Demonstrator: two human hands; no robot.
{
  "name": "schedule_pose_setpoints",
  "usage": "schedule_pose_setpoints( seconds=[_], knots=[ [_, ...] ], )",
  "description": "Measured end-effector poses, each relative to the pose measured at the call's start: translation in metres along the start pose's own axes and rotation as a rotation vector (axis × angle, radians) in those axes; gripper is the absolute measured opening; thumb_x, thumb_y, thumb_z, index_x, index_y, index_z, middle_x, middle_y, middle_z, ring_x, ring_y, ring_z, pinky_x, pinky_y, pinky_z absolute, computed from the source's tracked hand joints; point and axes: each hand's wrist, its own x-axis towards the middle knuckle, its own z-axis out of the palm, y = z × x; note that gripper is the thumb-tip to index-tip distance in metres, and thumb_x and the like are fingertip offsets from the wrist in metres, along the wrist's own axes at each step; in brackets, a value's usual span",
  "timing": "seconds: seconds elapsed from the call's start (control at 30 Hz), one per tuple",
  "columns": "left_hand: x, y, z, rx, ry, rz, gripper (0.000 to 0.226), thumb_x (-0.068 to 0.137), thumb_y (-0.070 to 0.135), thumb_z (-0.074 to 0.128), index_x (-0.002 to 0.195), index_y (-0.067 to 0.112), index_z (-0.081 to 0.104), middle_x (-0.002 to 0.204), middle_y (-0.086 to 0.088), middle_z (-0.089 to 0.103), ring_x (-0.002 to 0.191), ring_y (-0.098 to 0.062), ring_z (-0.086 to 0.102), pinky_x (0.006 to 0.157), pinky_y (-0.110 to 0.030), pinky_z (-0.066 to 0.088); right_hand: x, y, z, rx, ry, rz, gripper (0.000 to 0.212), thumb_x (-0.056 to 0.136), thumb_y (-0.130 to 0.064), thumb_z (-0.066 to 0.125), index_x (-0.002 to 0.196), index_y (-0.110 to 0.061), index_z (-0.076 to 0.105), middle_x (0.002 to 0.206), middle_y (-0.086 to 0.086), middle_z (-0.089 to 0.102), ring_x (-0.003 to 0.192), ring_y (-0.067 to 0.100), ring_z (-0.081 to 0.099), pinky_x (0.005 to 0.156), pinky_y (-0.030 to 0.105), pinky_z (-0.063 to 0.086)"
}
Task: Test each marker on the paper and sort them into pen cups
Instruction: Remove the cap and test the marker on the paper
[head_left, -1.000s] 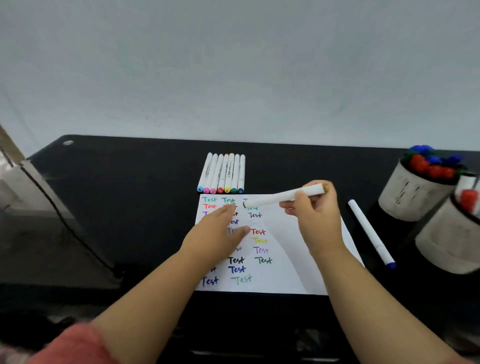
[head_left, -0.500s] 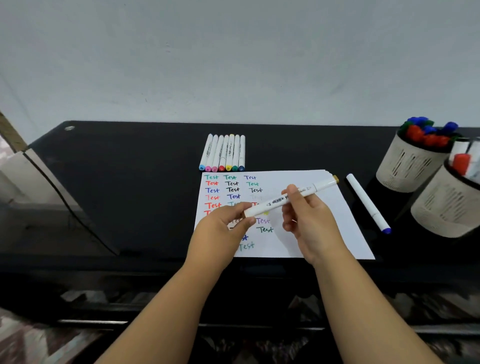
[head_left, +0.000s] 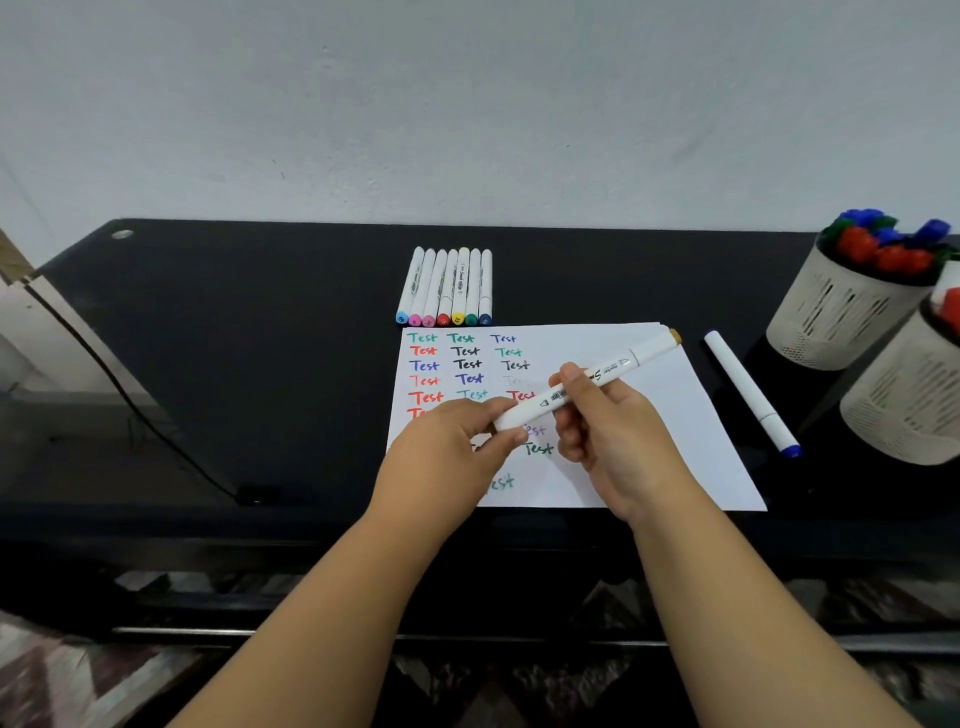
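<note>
Got the white marker (head_left: 582, 387) over the paper (head_left: 649, 441) here. My right hand (head_left: 608, 436) grips its barrel, and my left hand (head_left: 452, 452) pinches the near end.

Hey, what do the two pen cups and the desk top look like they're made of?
Pen cups: probably matte off-white plastic, since the walls have moulded slots and fine perforations. Desk: a smooth black top with a faint sheen; possibly glass or laminate, can't tell which.

The held marker (head_left: 582, 387) runs slantwise above the paper (head_left: 649, 457), pinched between left hand (head_left: 447, 457) and right hand (head_left: 613, 441); a row of markers (head_left: 447, 288) lies beyond the fingers; a lone marker (head_left: 750, 395) lies right of them; two pen cups (head_left: 841, 317) stand farther right.
</note>
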Motion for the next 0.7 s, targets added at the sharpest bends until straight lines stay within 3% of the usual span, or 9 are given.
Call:
schedule_pose_setpoints(
  seconds=[0.13, 0.2, 0.3, 0.37, 0.43, 0.57, 0.63, 0.7],
  knots=[
    [-0.002, 0.004, -0.002, 0.012, -0.066, -0.01, 0.027, 0.09, 0.039, 0.057, 0.116, 0.04, 0.062, 0.093, 0.01, 0.063, 0.085, -0.005, 0.054, 0.073, -0.023, 0.044, -0.002, 0.003, 0.003, -0.025, -0.031, -0.005, 0.021, 0.094, -0.025, 0.056, 0.082, -0.011, 0.064, 0.05, -0.005, 0.049, 0.046, 0.008, 0.038, 0.046, 0.02, 0.035],
    [-0.001, 0.007, -0.004, -0.03, -0.12, -0.052, 0.017, 0.09, 0.039, 0.057, 0.1, 0.052, 0.061, 0.09, 0.007, 0.066, 0.083, -0.009, 0.059, 0.074, -0.03, 0.049, -0.002, 0.003, 0.004, -0.048, -0.023, -0.015, 0.021, 0.094, -0.026, 0.056, 0.082, -0.011, 0.063, 0.049, -0.006, 0.049, 0.045, 0.007, 0.038, 0.045, 0.019, 0.034],
    [-0.002, 0.009, -0.008, -0.117, -0.15, -0.096, 0.025, 0.089, 0.039, 0.06, 0.073, 0.058, 0.055, 0.09, 0.001, 0.07, 0.085, -0.018, 0.064, 0.076, -0.037, 0.052, -0.003, 0.001, 0.003, -0.078, -0.024, -0.037, 0.022, 0.094, -0.028, 0.055, 0.083, -0.011, 0.063, 0.049, -0.007, 0.049, 0.045, 0.007, 0.038, 0.046, 0.019, 0.035],
    [-0.002, 0.008, -0.009, -0.144, -0.155, -0.106, 0.02, 0.088, 0.04, 0.061, 0.078, 0.057, 0.059, 0.089, 0.002, 0.07, 0.085, -0.017, 0.064, 0.075, -0.035, 0.052, -0.004, -0.001, 0.004, -0.116, -0.029, -0.038, 0.022, 0.094, -0.031, 0.055, 0.084, -0.013, 0.064, 0.05, -0.009, 0.051, 0.046, 0.005, 0.04, 0.047, 0.018, 0.036],
    [-0.002, 0.005, -0.01, -0.15, -0.164, -0.138, 0.014, 0.086, 0.042, 0.062, 0.096, 0.051, 0.066, 0.084, 0.01, 0.069, 0.08, -0.01, 0.062, 0.069, -0.029, 0.05, -0.004, -0.001, 0.003, -0.142, -0.023, -0.036, 0.023, 0.094, -0.033, 0.054, 0.084, -0.015, 0.064, 0.05, -0.011, 0.052, 0.047, 0.004, 0.041, 0.048, 0.018, 0.037],
    [0.0, -0.001, -0.012, -0.195, -0.132, -0.185, 0.033, 0.082, 0.045, 0.065, 0.115, 0.038, 0.064, 0.08, 0.033, 0.057, 0.075, 0.017, 0.049, 0.067, -0.006, 0.036, 0.0, -0.009, -0.005, -0.245, 0.081, -0.131, 0.021, 0.096, -0.036, 0.05, 0.086, -0.019, 0.059, 0.066, -0.013, 0.058, 0.062, 0.006, 0.048, 0.062, 0.022, 0.039],
    [0.001, -0.001, -0.014, -0.31, -0.07, -0.205, 0.035, 0.08, 0.048, 0.065, 0.113, 0.037, 0.066, 0.092, 0.03, 0.059, 0.083, 0.016, 0.048, 0.072, -0.008, 0.035, 0.0, -0.017, -0.009, -0.469, 0.097, -0.231, 0.019, 0.097, -0.034, 0.047, 0.092, -0.018, 0.056, 0.081, -0.01, 0.061, 0.071, 0.003, 0.053, 0.062, 0.017, 0.039],
    [0.0, 0.0, -0.016, -0.498, -0.038, -0.203, 0.036, 0.074, 0.055, 0.063, 0.102, 0.036, 0.071, 0.101, 0.02, 0.068, 0.095, 0.007, 0.057, 0.08, -0.015, 0.04, 0.001, -0.022, -0.011, -0.709, 0.085, -0.345, 0.018, 0.096, -0.034, 0.048, 0.093, -0.018, 0.054, 0.084, -0.007, 0.061, 0.075, 0.009, 0.056, 0.062, 0.021, 0.042]
  ],
)
